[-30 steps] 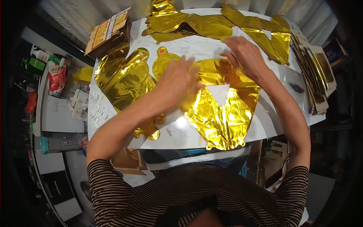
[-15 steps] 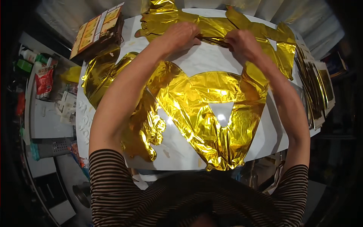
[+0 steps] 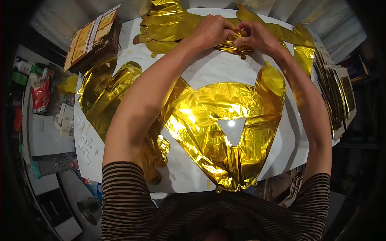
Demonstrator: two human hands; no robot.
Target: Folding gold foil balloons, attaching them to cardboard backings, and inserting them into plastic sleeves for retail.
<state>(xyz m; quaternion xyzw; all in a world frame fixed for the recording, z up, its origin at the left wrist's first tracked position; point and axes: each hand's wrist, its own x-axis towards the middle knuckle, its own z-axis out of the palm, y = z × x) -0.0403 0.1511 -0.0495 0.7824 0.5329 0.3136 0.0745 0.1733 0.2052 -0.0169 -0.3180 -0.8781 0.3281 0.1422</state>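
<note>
At the far side of the white table (image 3: 185, 174), a flat gold foil balloon (image 3: 181, 26) lies spread out. My left hand (image 3: 213, 30) and my right hand (image 3: 257, 38) meet over its middle, both closed on the foil with fingertips pinched. Between and below them the foil is bunched into folds, and part of it is hidden by the fingers. Nearer to me lies another gold foil balloon (image 3: 193, 140) with a triangular hole, flat and wrinkled. More crumpled gold foil (image 3: 96, 92) lies to its left, partly under my left forearm.
A stack of printed cardboard packets (image 3: 90, 40) stands at the table's back left. Along the right edge leans a pile of flat sleeves (image 3: 335, 92). Small pale loops (image 3: 85, 142) lie at the left edge. A red packet (image 3: 41, 90) sits on the side shelf.
My hands have come closer together, the left one moving right. The foil between them is now bunched up rather than stretched along its edge. The view has shifted slightly.
</note>
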